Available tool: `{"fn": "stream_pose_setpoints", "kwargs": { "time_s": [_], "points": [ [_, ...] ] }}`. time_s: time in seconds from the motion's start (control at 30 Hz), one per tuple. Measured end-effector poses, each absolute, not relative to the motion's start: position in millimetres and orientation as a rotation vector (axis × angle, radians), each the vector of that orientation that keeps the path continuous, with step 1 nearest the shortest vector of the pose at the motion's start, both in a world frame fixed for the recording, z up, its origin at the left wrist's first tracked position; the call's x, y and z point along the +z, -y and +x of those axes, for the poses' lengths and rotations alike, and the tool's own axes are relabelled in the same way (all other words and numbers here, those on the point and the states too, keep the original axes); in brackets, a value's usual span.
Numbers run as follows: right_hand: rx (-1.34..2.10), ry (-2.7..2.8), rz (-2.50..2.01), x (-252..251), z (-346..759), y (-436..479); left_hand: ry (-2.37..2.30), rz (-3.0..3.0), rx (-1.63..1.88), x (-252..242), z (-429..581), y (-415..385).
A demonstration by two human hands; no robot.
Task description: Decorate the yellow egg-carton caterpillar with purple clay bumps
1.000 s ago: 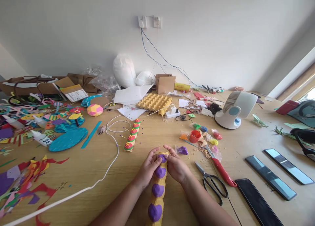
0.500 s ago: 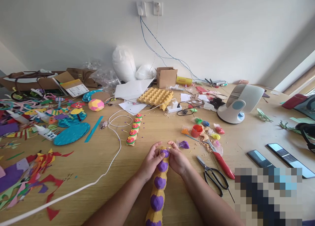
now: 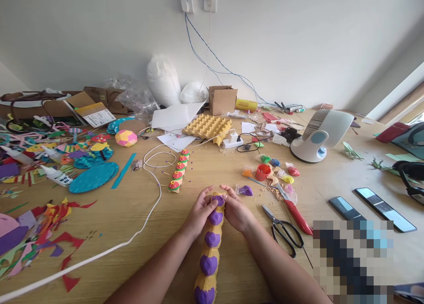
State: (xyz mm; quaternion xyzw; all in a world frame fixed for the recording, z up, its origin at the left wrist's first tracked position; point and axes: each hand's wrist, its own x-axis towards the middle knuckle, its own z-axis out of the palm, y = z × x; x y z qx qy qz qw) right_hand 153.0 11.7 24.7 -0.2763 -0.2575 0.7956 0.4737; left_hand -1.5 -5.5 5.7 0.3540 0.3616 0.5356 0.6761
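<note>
A long strip of yellow egg carton [image 3: 211,251] runs away from me, its row of bumps capped with purple clay. My left hand [image 3: 200,212] is closed on the left side of its far end, the thumb resting by the farthest purple patch [image 3: 217,200]. From the other side my right hand [image 3: 236,210] pinches the same end, with thumb and fingertips at the patch's edge. A small bag of purple clay [image 3: 245,190] lies just beyond my right hand. Farther off to the left is a shorter carton strip [image 3: 177,175] with red and green caps and pins sticking out.
Black-handled scissors [image 3: 281,226] and a red-handled knife [image 3: 298,215] lie right of my right arm. Behind them are a red cup [image 3: 263,172], clay bags and a white fan [image 3: 319,136]. A white cable [image 3: 132,240] crosses the left side, near paper scraps [image 3: 49,233].
The whole view has shifted slightly, so everything sits a little higher and farther left. Both hands keep hold of the strip's far end, with only small finger movements.
</note>
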Motion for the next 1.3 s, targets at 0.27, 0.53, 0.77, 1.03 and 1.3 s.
{"fn": "stream_pose_setpoints", "kwargs": {
  "time_s": [0.27, 0.53, 0.77, 1.03, 1.3],
  "points": [
    [1.958, 0.615, -0.689, 26.7, 152.4, -10.4, -0.795, 0.804, 1.208, 2.4, -1.9, 6.2],
    [1.874, 0.674, -0.660, 26.9, 147.7, -9.7, -0.786, 0.804, 1.214, 4.2, -1.3, 6.2],
    [1.875, 0.625, -0.650, 24.6, 146.1, -8.1, -0.758, 0.750, 1.231, 3.4, -1.7, 4.6],
    [1.934, 0.583, -0.666, 26.6, 148.3, -7.3, -0.751, 0.762, 1.217, 3.6, -2.0, 5.2],
    [1.912, 0.596, -0.629, 28.3, 147.9, -7.1, -0.759, 0.749, 1.208, 7.7, -0.9, 4.8]
  ]
}}
